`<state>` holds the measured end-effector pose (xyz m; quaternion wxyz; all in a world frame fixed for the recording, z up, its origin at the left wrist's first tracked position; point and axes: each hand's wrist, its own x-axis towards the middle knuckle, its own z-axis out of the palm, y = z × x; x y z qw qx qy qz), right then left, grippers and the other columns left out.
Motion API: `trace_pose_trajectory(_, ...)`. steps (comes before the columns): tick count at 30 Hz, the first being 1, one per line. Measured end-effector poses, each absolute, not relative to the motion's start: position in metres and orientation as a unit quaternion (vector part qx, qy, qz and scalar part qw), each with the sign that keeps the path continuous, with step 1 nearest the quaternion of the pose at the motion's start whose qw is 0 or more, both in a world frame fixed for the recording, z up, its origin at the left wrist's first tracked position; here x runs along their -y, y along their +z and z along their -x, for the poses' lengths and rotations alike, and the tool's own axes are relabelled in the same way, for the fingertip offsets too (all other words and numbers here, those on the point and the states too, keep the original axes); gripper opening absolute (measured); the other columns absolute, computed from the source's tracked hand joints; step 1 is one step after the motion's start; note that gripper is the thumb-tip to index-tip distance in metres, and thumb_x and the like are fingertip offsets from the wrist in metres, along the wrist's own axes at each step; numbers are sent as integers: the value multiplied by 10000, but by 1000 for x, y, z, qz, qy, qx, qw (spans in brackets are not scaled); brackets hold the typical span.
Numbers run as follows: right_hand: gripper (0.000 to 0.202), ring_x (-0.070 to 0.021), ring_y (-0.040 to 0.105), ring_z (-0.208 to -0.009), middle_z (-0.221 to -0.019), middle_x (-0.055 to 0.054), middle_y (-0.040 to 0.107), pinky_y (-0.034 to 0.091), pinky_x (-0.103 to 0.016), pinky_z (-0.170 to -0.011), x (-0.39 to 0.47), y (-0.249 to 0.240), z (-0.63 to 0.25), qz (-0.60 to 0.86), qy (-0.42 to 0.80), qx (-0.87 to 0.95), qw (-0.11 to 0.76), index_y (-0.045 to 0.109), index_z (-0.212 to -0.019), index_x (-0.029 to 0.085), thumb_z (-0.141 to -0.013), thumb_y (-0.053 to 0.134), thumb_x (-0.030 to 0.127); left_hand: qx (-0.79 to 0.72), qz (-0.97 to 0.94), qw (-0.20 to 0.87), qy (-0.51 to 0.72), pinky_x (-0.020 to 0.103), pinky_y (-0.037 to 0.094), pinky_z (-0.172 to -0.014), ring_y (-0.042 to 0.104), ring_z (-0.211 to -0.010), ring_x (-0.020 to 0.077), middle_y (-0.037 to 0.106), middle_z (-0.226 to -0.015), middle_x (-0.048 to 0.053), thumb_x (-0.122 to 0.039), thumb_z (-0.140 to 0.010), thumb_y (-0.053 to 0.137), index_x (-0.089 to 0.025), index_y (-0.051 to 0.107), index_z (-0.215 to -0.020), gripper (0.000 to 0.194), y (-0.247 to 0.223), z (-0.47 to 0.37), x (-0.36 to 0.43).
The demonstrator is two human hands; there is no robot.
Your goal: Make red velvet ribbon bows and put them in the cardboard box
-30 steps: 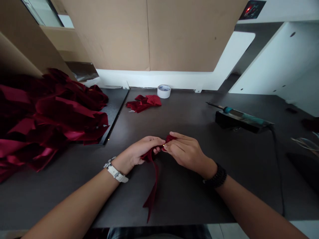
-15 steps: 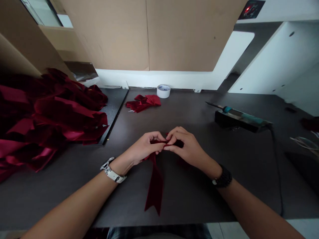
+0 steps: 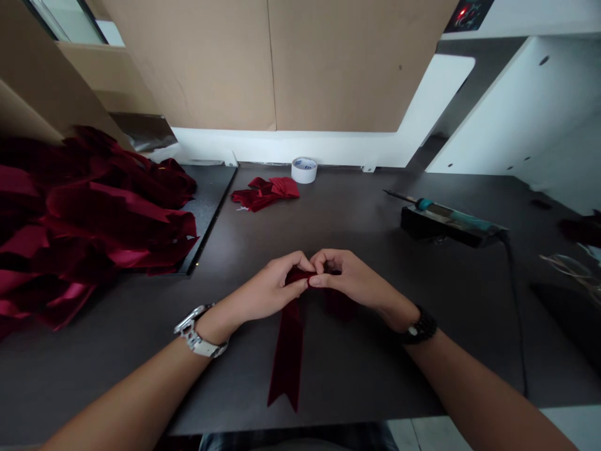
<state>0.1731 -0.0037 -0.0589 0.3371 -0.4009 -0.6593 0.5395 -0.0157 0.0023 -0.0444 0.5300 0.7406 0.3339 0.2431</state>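
Observation:
A dark red ribbon (image 3: pixel 287 351) lies on the dark table (image 3: pixel 357 382), its notched tail pointing toward me. My left hand (image 3: pixel 267 289) and my right hand (image 3: pixel 350 279) meet at its upper end, fingertips pinching the folded ribbon between them. A second tail of the ribbon shows dimly under my right hand. A white watch sits on my left wrist and a black bead bracelet on my right.
A large heap of red ribbon pieces (image 3: pixel 79 219) fills the left side. A small red bow (image 3: pixel 265 192) and a white tape roll (image 3: pixel 303 170) lie at the back. A soldering iron (image 3: pixel 446 215) rests on a black stand at the right, its cable trailing forward.
My hands have drawn closer together on the ribbon's top, the right hand turning over. The hanging tail has flattened out and now lies wider on the table.

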Motion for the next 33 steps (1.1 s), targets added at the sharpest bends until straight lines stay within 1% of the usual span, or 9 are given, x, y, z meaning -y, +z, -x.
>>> trace_pose_trajectory(4, 217, -95, 479, -663, -718, 33, 522, 385, -247, -655, 3, -56, -174, 403, 529, 658, 352, 499, -700, 178, -731, 692, 272, -326, -757, 509, 251, 265, 417, -751, 521, -772, 133, 579, -851, 8, -223, -853, 519, -163, 546, -913, 88, -45, 17, -1)
trace_pose_trajectory(10, 187, -111, 561, -748, -827, 5, 595, 443, -269, -733, 5, -53, -173, 409, 536, 637, 373, 567, -858, 180, -739, 688, 256, -325, -768, 477, 278, 269, 388, -727, 475, -773, 136, 506, -840, -7, -251, -873, 501, -178, 493, -930, 93, -52, 19, -3)
trace_pose_trajectory(13, 144, -123, 575, -772, -830, -5, 614, 441, -279, -751, 6, -53, -173, 431, 514, 646, 364, 590, -846, 178, -761, 667, 264, -327, -771, 467, 284, 267, 371, -703, 443, -747, 130, 466, -804, -23, -242, -874, 498, -185, 466, -885, 66, -55, 20, -4)
trace_pose_trajectory(17, 141, -127, 558, -718, -768, 5, 602, 423, -270, -687, 7, -53, -174, 434, 489, 662, 367, 566, -749, 183, -780, 658, 285, -317, -769, 476, 286, 257, 363, -675, 437, -726, 122, 447, -786, -33, -227, -882, 483, -193, 452, -845, 59, -55, 19, -5)
trace_pose_trajectory(22, 187, -128, 539, -693, -730, 5, 590, 409, -269, -672, 6, -52, -175, 428, 464, 672, 387, 546, -682, 184, -794, 646, 296, -325, -749, 481, 319, 246, 378, -667, 470, -705, 111, 471, -741, -42, -271, -817, 624, -181, 484, -785, 169, -54, 16, -5)
trace_pose_trajectory(25, 186, -128, 545, -701, -733, 3, 595, 415, -267, -680, 6, -51, -175, 421, 472, 664, 398, 551, -686, 182, -784, 653, 304, -332, -709, 526, 333, 233, 399, -612, 504, -631, 96, 512, -698, -45, -262, -815, 623, -175, 500, -762, 160, -54, 14, -4)
trace_pose_trajectory(27, 195, -126, 548, -705, -738, 3, 599, 420, -265, -685, 6, -51, -175, 419, 488, 652, 402, 554, -697, 183, -777, 663, 324, -334, -682, 555, 341, 231, 423, -599, 538, -616, 95, 546, -702, -37, -263, -808, 628, -171, 512, -756, 157, -53, 13, -4)
trace_pose_trajectory(30, 205, -121, 546, -699, -751, 2, 599, 424, -261, -682, 6, -51, -175, 420, 510, 637, 398, 557, -714, 183, -772, 670, 344, -338, -655, 574, 357, 228, 442, -600, 569, -608, 95, 577, -678, -28, -260, -799, 631, -164, 522, -721, 164, -53, 12, -5)
trace_pose_trajectory(33, 208, -118, 543, -696, -763, -2, 604, 428, -259, -676, 7, -50, -175, 422, 521, 631, 391, 556, -716, 183, -764, 675, 346, -346, -637, 583, 368, 214, 436, -586, 568, -585, 85, 587, -645, -29, -248, -781, 641, -159, 526, -692, 170, -53, 12, -4)
